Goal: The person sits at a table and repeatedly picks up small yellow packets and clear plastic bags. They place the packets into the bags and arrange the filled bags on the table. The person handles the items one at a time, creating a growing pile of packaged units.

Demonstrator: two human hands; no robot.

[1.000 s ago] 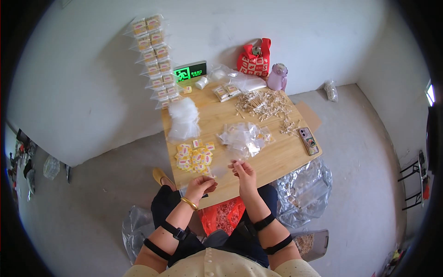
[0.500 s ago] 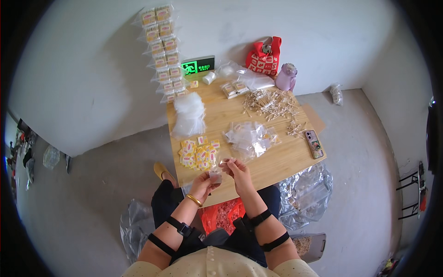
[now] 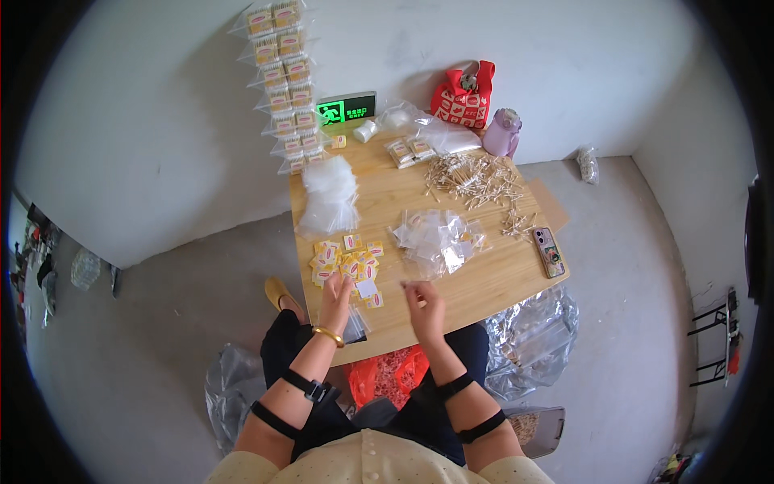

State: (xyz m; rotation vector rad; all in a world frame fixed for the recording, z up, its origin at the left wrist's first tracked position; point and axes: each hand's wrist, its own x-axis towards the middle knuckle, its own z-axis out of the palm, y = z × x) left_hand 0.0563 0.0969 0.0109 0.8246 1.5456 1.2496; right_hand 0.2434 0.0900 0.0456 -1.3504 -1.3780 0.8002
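Observation:
My left hand (image 3: 335,297) reaches onto a loose pile of small yellow-and-white printed cards (image 3: 352,264). Its fingers are drawn together among the cards, and whatever they pinch is hidden. A blank white card (image 3: 367,288) lies beside that hand. Close to its wrist, a clear plastic bag (image 3: 355,325) rests at the table's near edge. Apart from it, my right hand (image 3: 426,308) hovers over bare wood with fingers curled and thumb pressed in; anything at its fingertips is too small to name. Beyond that hand spreads a heap of small clear bags (image 3: 439,244).
Cotton swabs (image 3: 476,179) lie scattered at the table's far right, near a phone (image 3: 550,252) and a purple jug (image 3: 502,133). Flat clear bags (image 3: 329,198) are stacked at left. Packed swab bags (image 3: 282,89) rise in a tall stack behind. A red bag (image 3: 463,95) stands at the back.
My hands have moved apart: the left went left and forward onto the cards, the right shifted slightly right. A clear bag now shows beside the left wrist, and a white card on the pile.

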